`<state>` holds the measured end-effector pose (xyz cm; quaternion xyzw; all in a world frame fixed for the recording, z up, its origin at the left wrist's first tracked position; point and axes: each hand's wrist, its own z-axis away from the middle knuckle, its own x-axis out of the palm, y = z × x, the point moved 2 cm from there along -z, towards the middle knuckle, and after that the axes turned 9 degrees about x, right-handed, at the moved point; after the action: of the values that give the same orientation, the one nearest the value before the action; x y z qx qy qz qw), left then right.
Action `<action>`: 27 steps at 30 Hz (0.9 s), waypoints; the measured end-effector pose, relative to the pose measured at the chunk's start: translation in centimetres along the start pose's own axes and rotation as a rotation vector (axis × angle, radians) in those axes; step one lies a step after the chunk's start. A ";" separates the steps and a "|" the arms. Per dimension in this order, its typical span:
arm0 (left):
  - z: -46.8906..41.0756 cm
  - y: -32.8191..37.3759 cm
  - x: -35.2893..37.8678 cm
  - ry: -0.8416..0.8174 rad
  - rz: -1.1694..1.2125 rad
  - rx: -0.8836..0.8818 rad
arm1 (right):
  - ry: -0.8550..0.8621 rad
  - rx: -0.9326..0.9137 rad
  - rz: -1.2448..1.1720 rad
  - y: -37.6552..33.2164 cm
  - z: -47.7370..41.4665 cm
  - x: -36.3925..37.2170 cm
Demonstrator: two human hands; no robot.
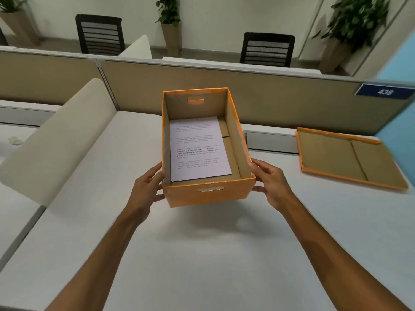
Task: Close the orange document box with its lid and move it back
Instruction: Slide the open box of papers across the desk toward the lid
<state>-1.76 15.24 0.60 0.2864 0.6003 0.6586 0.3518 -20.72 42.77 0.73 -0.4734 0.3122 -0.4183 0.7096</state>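
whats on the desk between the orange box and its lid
In the head view, between the orange box and the upturned lid lie bare white desk, a grey cable slot cover farther back, and the right hand gripping the box.

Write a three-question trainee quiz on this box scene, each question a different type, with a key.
1. True or false: the lid is on the box.
2. Which way does the lid lie? A) inside up B) inside down C) on edge
3. Fill in: the box holds printed ____.

Key
1. False; it lies on the desk to the right, apart from the box.
2. A
3. Paper.

The left hand and right hand grip the box's sides.
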 end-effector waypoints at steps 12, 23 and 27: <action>12.0 0.7 10.6 -0.031 -0.073 0.036 | 0.065 0.012 -0.073 4.9 12.0 -12.2; 19.6 -1.3 11.7 -0.102 -0.104 0.021 | 0.091 0.027 -0.111 10.7 20.2 -14.0; 21.3 -2.4 11.0 -0.123 -0.112 0.026 | 0.107 0.048 -0.139 12.7 22.4 -13.5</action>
<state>9.04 36.74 0.16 0.2969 0.6012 0.6111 0.4207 -4.30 66.52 -2.49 -0.4538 0.3059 -0.4985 0.6723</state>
